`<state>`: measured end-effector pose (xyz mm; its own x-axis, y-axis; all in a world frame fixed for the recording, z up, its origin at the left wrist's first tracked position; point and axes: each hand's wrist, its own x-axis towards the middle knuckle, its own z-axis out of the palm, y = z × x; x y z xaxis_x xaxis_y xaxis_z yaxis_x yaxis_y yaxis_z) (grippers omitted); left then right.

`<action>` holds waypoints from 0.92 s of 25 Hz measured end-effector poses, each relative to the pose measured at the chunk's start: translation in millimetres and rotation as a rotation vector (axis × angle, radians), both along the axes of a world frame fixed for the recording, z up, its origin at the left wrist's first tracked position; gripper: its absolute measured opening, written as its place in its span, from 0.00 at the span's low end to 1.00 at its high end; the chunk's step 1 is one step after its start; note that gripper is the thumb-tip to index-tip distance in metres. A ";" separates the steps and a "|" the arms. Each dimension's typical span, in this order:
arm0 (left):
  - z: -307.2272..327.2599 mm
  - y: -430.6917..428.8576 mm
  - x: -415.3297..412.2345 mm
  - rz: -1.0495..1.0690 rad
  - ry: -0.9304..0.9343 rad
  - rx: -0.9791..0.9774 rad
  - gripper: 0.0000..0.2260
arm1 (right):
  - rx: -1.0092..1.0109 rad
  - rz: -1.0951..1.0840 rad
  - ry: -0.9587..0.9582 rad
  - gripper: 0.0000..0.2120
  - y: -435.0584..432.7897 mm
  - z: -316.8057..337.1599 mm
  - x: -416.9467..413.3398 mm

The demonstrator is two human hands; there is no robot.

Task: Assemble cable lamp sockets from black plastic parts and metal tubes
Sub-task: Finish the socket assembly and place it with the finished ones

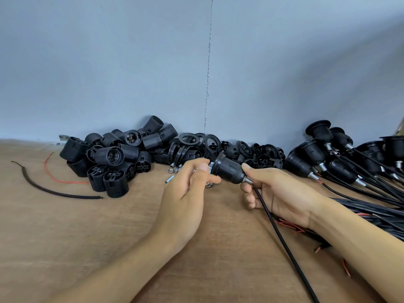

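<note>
A black lamp socket [229,169] hangs above the wooden table [87,226], its wide end toward the left. My right hand [277,191] grips its narrow end at the metal tube [248,179], and a black cable [284,243] runs down from there. My left hand [188,189] has its fingertips curled at the socket's wide rim. Loose metal tubes [170,178] and nuts lie on the table just left of my left hand.
A heap of threaded black socket bodies [113,158] sits at the back left, black rings and caps [218,147] at the back middle. Several finished sockets with cables [341,158] lie at the right. A loose black cable piece [54,192] and red wire [54,178] lie left. The wall stands close behind.
</note>
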<state>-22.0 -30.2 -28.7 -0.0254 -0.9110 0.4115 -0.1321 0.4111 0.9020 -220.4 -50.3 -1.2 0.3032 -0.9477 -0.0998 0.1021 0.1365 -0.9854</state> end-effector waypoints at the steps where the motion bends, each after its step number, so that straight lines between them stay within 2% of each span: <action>1: -0.6 -1.9 0.3 0.011 -0.005 0.009 0.15 | -0.014 0.036 -0.003 0.13 -0.1 -0.3 -0.5; 3: -2.9 -5.2 0.8 0.014 -0.019 0.020 0.17 | -0.023 0.081 -0.028 0.12 0.5 -0.8 -1.8; 6: -6.4 -8.3 2.0 -0.010 -0.035 0.033 0.25 | -0.011 0.136 -0.028 0.12 1.2 -0.3 -2.1; 10: -4.4 -6.2 0.5 -0.036 0.001 0.015 0.20 | 0.025 0.193 -0.015 0.14 2.7 2.4 -4.3; 13: 0.0 -1.6 -0.3 -0.059 -0.029 0.010 0.17 | 0.010 0.222 0.069 0.13 5.9 2.4 -2.3; 17: 3.2 4.3 0.7 -0.058 -0.058 -0.083 0.19 | 0.004 0.053 0.132 0.12 7.2 1.6 3.7; 23: -1.2 3.1 1.0 0.027 -0.095 -0.080 0.23 | 0.081 -0.172 -0.112 0.10 -0.9 7.9 -1.3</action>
<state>-21.0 -27.0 -29.9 -0.0439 -0.8763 0.4798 -0.2270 0.4765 0.8494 -221.7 -51.2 6.8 0.1513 -0.9766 -0.1530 0.2391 0.1863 -0.9530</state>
